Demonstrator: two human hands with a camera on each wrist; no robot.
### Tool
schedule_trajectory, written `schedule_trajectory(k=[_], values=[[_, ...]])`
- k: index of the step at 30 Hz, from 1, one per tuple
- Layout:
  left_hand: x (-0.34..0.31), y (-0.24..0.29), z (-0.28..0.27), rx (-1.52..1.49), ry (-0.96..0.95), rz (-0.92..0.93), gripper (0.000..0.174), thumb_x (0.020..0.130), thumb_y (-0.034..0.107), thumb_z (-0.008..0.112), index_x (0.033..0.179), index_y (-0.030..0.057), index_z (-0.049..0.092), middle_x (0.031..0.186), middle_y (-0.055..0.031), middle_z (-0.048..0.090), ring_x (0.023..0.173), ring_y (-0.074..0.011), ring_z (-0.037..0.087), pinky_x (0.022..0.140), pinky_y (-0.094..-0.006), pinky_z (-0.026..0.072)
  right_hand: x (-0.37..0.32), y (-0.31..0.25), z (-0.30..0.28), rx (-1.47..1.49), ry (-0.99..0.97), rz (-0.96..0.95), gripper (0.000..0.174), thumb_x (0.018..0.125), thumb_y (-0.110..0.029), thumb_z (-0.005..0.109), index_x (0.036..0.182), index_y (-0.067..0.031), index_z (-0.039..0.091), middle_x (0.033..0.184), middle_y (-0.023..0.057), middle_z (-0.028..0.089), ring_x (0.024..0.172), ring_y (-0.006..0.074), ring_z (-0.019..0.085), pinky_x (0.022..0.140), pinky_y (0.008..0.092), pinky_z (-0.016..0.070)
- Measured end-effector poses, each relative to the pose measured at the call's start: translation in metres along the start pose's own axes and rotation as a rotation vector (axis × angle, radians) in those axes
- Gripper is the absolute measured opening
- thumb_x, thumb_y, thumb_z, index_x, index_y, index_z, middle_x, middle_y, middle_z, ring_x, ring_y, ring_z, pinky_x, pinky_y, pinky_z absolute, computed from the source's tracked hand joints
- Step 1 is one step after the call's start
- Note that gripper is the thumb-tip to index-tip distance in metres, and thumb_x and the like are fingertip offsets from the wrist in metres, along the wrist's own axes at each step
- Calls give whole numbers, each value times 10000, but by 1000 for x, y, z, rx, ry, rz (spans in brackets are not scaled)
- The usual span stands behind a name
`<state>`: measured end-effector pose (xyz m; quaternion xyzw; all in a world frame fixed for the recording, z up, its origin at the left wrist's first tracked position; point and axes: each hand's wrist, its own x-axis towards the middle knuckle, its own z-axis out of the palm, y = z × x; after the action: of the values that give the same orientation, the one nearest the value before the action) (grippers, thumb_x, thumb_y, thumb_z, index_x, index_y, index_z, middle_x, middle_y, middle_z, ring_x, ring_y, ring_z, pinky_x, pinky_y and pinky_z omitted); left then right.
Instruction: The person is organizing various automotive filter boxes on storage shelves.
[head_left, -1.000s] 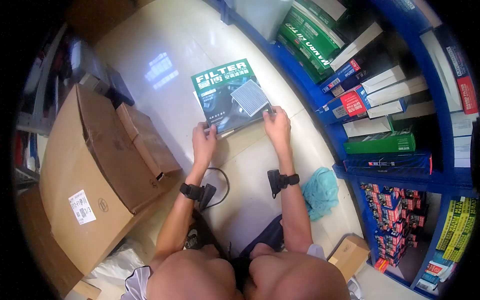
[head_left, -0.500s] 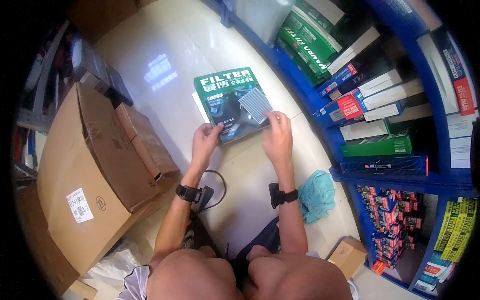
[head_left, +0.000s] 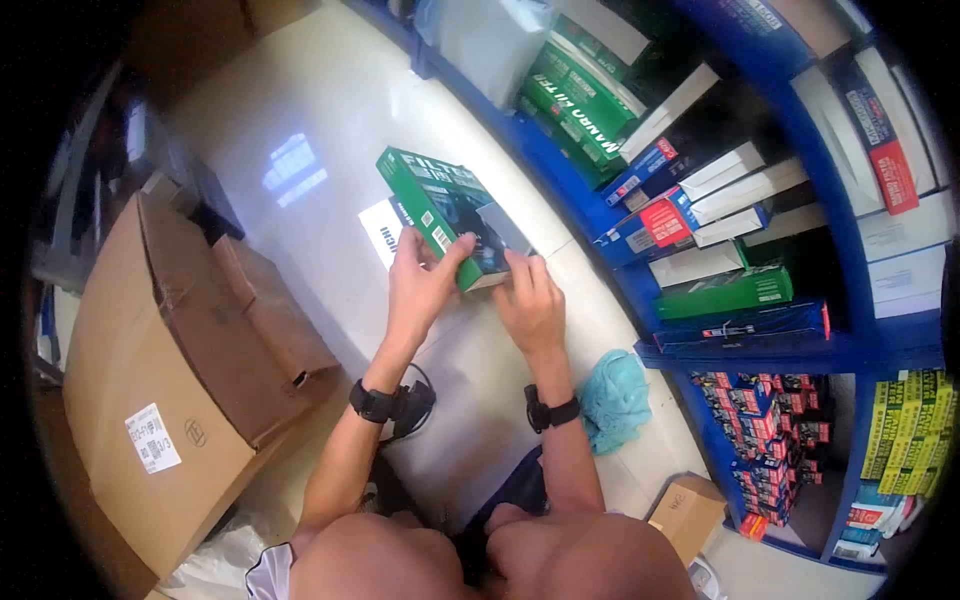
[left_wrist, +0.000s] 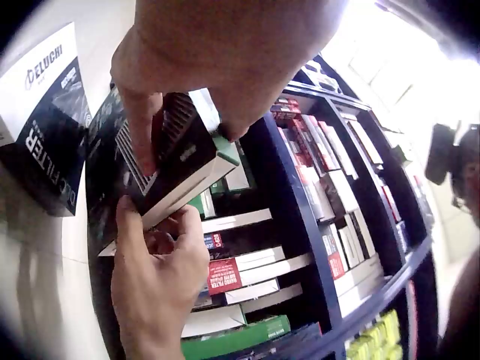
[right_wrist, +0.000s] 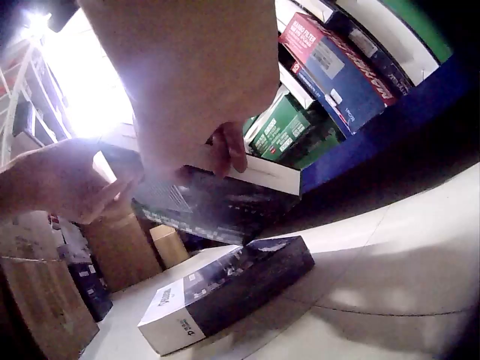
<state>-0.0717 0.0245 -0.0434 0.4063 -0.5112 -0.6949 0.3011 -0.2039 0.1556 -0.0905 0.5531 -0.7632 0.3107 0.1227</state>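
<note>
A green FILTER box is held up tilted in both hands, its green side facing up-left. My left hand grips its near left side, thumb on the box. My right hand pinches the near right edge; in the left wrist view the right hand has its thumb on the printed face and fingers curled at the edge. Beyond the held box, a white-and-black box is partly hidden; the right wrist view shows this second box lying on the floor, apart from the held one.
Large cardboard boxes stand at the left. Blue shelves packed with boxes run along the right. A teal cloth and a small brown carton lie on the floor at the right.
The green box has turned from its printed face towards a side face and tilted. My left thumb has moved onto its side, and the head view has shifted slightly.
</note>
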Motion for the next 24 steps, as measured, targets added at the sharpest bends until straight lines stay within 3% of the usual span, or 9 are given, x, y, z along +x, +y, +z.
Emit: schedule_trajectory(k=[3,6,8,12,15,17,21,23,24], values=[[2,6,11,53,-63,31,508,1009,382,811,1212,-20,577,1088,-124,735,920,-170,732,707,-314,641,6,5,-12,-13,8,48,443,905,-100,739,1332,-3,671,1063,157,637,907,375,731,761,480,621],[8,-20,12,-316,-198,41,525,1025,388,791,1289,-17,586,1182,-159,711,1061,-206,725,815,-348,646,2,0,-17,82,78,157,462,889,-68,778,1329,9,662,1041,151,635,865,358,731,747,460,621],[12,-48,9,-114,-152,65,570,1063,379,741,1470,22,563,1374,-203,649,1196,-255,705,902,-374,636,-6,1,-18,154,148,224,471,892,-57,829,1320,30,652,1078,146,662,874,305,764,726,402,641],[16,-79,28,138,-225,99,657,1097,333,700,1655,91,454,1630,-192,488,1258,-276,694,922,-384,644,-4,-22,-53,330,373,361,481,913,-89,867,1313,58,644,1183,178,710,965,235,789,729,330,667],[5,-65,52,-73,-424,-3,653,1100,303,702,1656,81,441,1635,-170,485,1257,-254,694,919,-381,646,-11,-23,-60,397,582,364,492,904,-71,873,1315,69,640,1163,178,710,942,237,783,723,333,665],[-2,-48,72,-171,-492,-23,650,1116,269,678,1675,84,401,1633,-150,485,1235,-229,701,906,-376,649,-16,-13,-70,259,573,305,500,901,-56,878,1305,104,631,1182,181,699,964,237,778,718,336,664],[4,-29,95,-226,-578,82,659,1104,208,695,1664,71,376,1559,-144,538,1183,-200,720,823,-323,627,8,-18,-90,397,700,398,355,959,35,790,1245,107,593,1071,161,740,774,152,742,612,272,620],[2,-21,102,-160,-569,212,651,1098,174,690,1673,116,391,1586,-138,504,1199,-192,684,880,-333,647,16,-13,-99,311,734,471,309,928,-25,854,1120,88,640,924,112,734,668,109,727,636,237,566],[4,-19,102,-187,-576,143,700,1049,109,743,1662,112,406,1587,-121,505,1258,-205,665,936,-352,649,17,-13,-99,311,755,444,319,925,-23,858,1126,97,642,942,111,735,678,100,729,618,230,542]])
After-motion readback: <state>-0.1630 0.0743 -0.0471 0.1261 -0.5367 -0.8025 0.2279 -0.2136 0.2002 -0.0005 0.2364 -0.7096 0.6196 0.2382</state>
